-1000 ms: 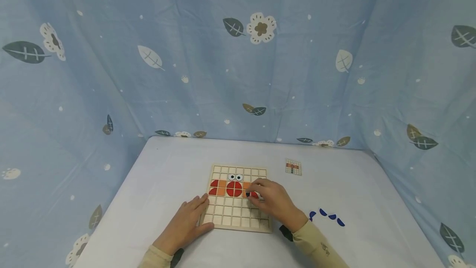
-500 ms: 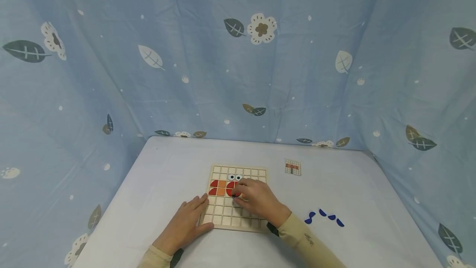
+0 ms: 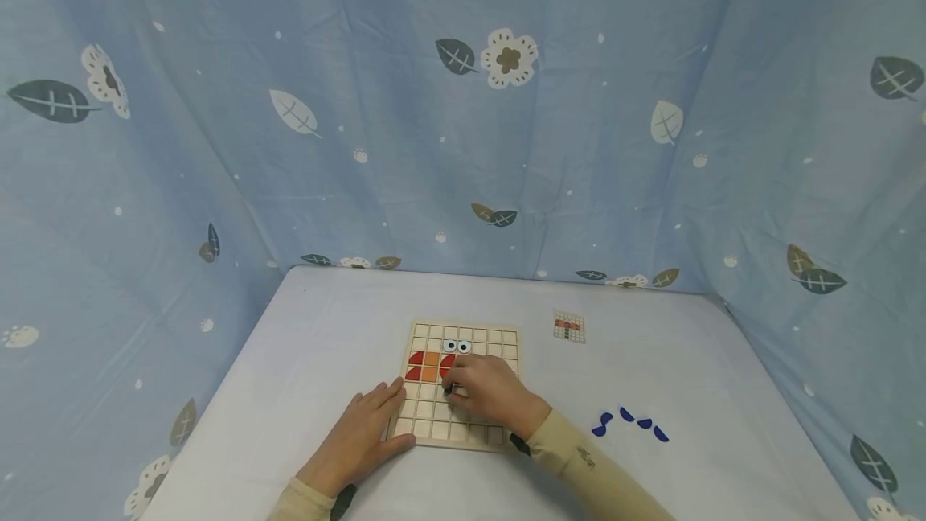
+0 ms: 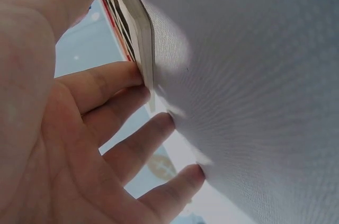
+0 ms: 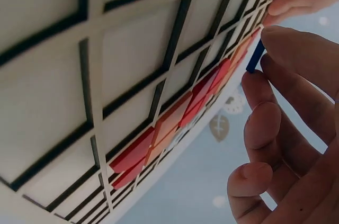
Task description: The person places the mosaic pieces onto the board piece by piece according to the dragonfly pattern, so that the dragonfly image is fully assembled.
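A wooden grid board (image 3: 441, 430) lies on the table with colored tiles in some of its squares. My left hand (image 3: 365, 428) rests along the board's left side, its fingers extended; in the left wrist view two fingertips touch the board edge (image 4: 145, 49). Over the middle of the board is my right hand (image 3: 495, 394), thumb and forefinger pinching a thin blue tile (image 5: 256, 57) on edge. Red and orange tiles (image 3: 431, 367) fill squares at the left, and two eye tiles (image 3: 456, 346) sit above a red shape. The right hand hides the tiles behind it.
Several loose blue tiles (image 3: 645, 424) lie on the white table (image 3: 723, 392) right of the board. A small pattern card (image 3: 569, 326) lies beyond the board's right corner. Blue patterned cloth (image 3: 405, 143) hangs around the table's back and sides.
My right hand has moved left across the board with the tile, from the red pieces at the right to just below the central red shape. The left hand has stayed put.
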`<state>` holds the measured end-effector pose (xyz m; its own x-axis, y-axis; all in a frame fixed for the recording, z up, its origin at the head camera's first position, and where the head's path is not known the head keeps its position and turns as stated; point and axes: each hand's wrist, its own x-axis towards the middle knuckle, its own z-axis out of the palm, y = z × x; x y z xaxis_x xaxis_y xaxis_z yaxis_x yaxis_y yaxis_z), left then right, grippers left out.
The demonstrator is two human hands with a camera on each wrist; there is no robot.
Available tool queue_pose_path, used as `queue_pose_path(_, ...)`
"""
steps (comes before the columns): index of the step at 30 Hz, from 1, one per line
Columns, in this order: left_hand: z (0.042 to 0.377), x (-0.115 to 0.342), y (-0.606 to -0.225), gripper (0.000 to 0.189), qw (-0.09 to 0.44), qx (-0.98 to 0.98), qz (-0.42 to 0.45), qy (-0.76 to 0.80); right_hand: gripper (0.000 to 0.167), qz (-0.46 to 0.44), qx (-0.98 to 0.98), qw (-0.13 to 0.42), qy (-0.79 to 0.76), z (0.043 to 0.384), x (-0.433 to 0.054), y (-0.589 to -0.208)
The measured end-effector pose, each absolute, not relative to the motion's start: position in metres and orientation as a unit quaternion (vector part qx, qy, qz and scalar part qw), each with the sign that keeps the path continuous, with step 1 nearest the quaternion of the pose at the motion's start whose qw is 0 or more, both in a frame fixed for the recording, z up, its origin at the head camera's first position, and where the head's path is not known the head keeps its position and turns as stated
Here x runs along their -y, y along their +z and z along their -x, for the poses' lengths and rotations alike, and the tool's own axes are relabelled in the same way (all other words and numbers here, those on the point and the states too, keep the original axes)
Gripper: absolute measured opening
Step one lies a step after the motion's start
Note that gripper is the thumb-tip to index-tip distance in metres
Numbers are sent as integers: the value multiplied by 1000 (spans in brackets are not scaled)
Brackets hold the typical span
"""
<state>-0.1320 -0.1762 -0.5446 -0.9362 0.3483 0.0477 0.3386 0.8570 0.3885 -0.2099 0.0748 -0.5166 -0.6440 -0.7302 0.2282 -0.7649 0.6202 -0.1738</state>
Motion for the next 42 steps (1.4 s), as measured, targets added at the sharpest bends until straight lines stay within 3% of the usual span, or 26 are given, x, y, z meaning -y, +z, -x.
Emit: queue_pose_path(42,131,177,-544,77,15,-961,-181,207,5,-416,902,48,101,213,-68,-524)
